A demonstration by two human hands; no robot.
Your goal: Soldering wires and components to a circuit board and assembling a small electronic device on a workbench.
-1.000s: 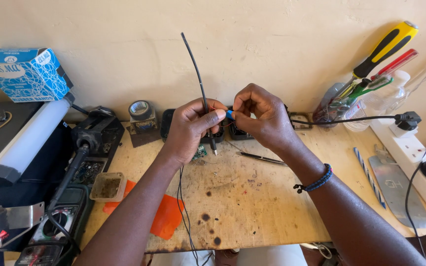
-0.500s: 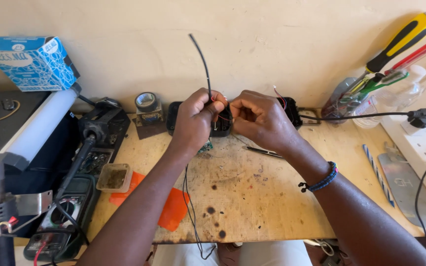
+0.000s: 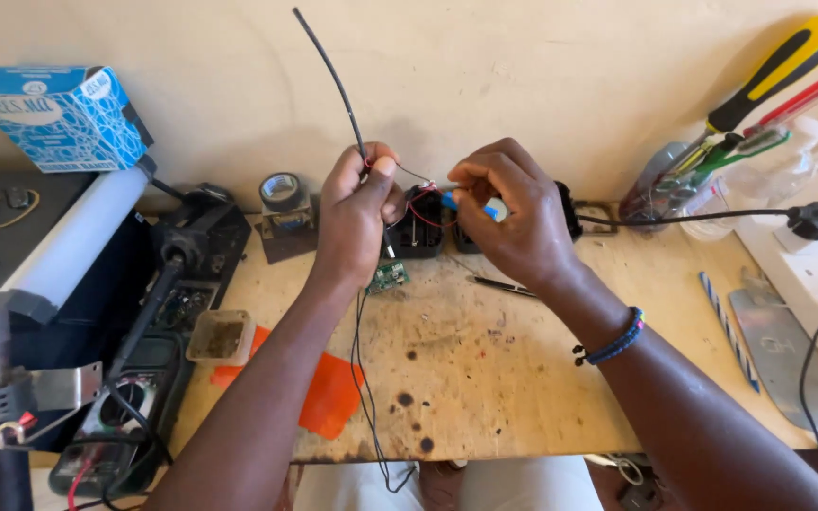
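The left hand (image 3: 357, 213) is closed around a black cable (image 3: 333, 80), pinching it between thumb and fingers where thin red wire (image 3: 417, 210) comes out; the cable rises up and left from the fist, and its lower run hangs down past the wrist and off the bench edge. The right hand (image 3: 513, 213) pinches a small blue piece (image 3: 451, 201) at its fingertips, just right of the left thumb, with the red wire looping between the two hands. A second ago the hands were touching, fingertips together over the cable; half a second ago they were beginning to part. Now a clear gap shows between them and the wire is visible across it. The cable's free end points the same way as before.

Behind the hands sits a black housing (image 3: 418, 232). Below the left hand lies a small green board (image 3: 389, 276), unmoved. Below the right hand lie tweezers (image 3: 504, 285). Left of the left hand stands a tape roll (image 3: 282, 192), and lower down a small tray (image 3: 221, 337) and an orange sheet (image 3: 328, 396). Far right of the right hand, a jar holds a yellow screwdriver (image 3: 778, 71).
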